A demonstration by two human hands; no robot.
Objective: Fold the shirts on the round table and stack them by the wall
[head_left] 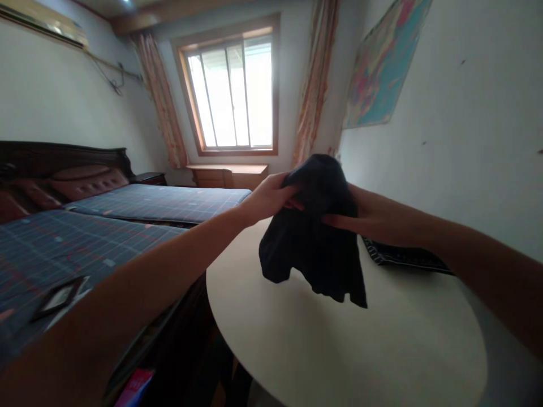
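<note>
A black piece of cloth [316, 254], perhaps a garment, hangs bunched in the air over the round white table [288, 350]. Its exact kind cannot be made out. My left hand [275, 195] pinches its upper left side, fingers partly tucked into the folds. On the other side, my right hand [360, 217] grips the cloth with the thumb in front and the other fingers hidden behind it. The lower edge drapes loosely and unevenly above the tabletop. Behind my right forearm, a folded dark textile with a white pattern [407, 257] lies on the table.
To the left stands a bed with a blue plaid mattress [169, 202] and a dark headboard [63, 155]. A dark framed item [59, 297] lies on the nearer plaid surface. A wooden desk [250, 169] is under the window [233, 93]. The white wall [479, 124] closes off the right.
</note>
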